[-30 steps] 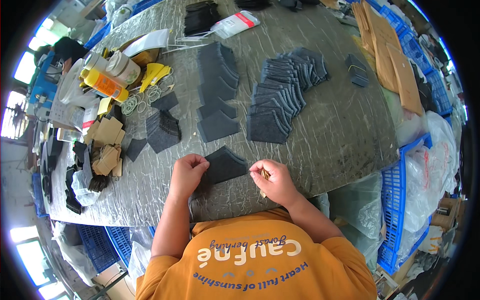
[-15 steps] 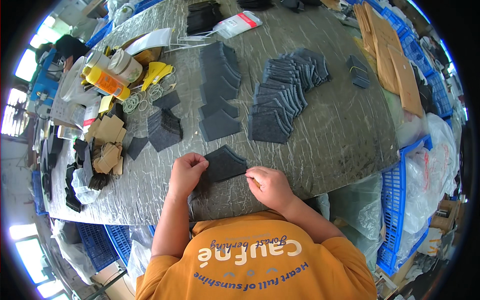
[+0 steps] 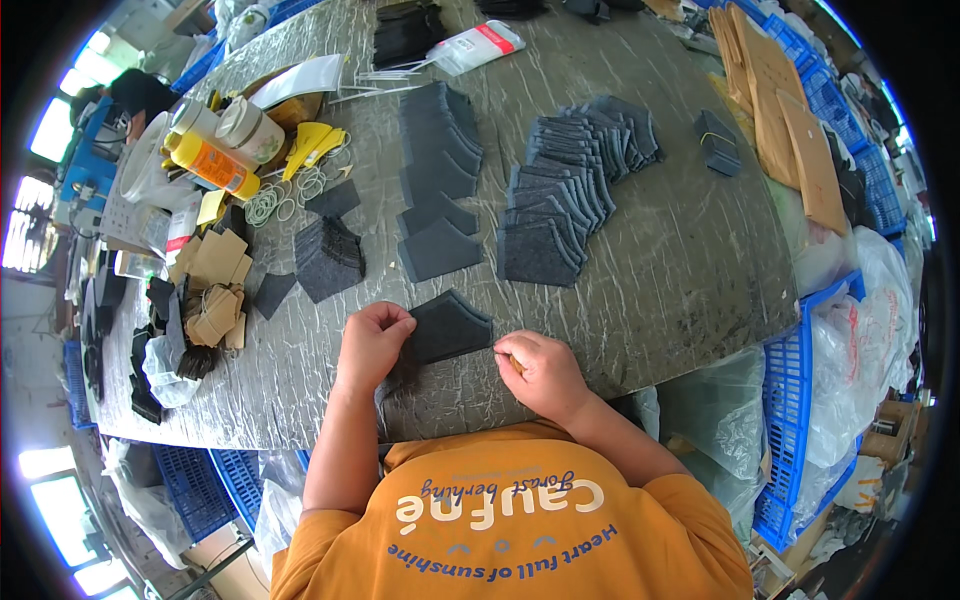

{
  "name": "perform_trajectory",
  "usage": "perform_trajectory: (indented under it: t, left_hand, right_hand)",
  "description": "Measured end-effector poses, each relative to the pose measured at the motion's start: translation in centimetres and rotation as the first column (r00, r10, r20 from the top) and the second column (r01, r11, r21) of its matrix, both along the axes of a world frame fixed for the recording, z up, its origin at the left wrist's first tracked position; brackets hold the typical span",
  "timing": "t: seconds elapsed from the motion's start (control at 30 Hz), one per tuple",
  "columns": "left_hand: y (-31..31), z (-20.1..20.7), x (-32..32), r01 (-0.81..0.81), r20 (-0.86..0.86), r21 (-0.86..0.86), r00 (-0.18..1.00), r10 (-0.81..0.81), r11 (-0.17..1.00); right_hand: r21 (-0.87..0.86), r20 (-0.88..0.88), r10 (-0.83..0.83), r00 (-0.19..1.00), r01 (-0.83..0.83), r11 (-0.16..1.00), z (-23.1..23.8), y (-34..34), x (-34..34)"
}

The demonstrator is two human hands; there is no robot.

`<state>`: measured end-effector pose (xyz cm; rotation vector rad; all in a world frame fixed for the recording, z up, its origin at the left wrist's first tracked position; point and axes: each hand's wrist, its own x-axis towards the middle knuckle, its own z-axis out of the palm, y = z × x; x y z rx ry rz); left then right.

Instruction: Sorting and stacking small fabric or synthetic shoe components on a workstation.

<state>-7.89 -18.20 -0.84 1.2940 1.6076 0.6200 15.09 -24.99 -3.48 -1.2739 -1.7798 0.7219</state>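
A dark grey fabric piece [image 3: 452,328] with one curved side lies on the table before me. My left hand [image 3: 368,348] pinches its left corner between thumb and forefinger. My right hand [image 3: 540,372] is closed around a slim tool with a brown handle [image 3: 516,364]; its tip is too small to make out, near the piece's right corner. Beyond, an overlapping row of flat dark pieces [image 3: 438,250] runs away from me. To its right fans a row of thicker dark pieces [image 3: 540,250]. A small stack of similar pieces [image 3: 330,262] lies left of my hands.
On the left stand an orange-yellow bottle [image 3: 212,166], white jars [image 3: 250,130], rubber bands [image 3: 265,205] and brown card pieces [image 3: 215,315]. A banded dark bundle [image 3: 718,150] and brown paper sheets [image 3: 810,160] lie right. A blue crate [image 3: 785,420] stands beside the table.
My left hand has shifted very slightly up. The right hand has drawn a little away from the fabric piece's right corner, still holding the tool.
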Motion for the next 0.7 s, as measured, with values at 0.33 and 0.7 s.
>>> perform_trajectory:
  t: [0.33, 0.7]
  left_hand:
    - [-0.1, 0.0, 0.2, 0.004, -0.017, 0.005, 1.0, -0.004, 1.0]
    - [0.2, 0.0, -0.1, 0.098, -0.175, 0.044, 0.981, -0.089, 0.994]
  right_hand:
    - [0.091, 0.162, 0.098, 0.982, -0.114, 0.989, 0.9, -0.1, 0.0]
    - [0.03, 0.456, 0.185, 0.871, -0.223, 0.974, 1.4, -0.4, -0.7]
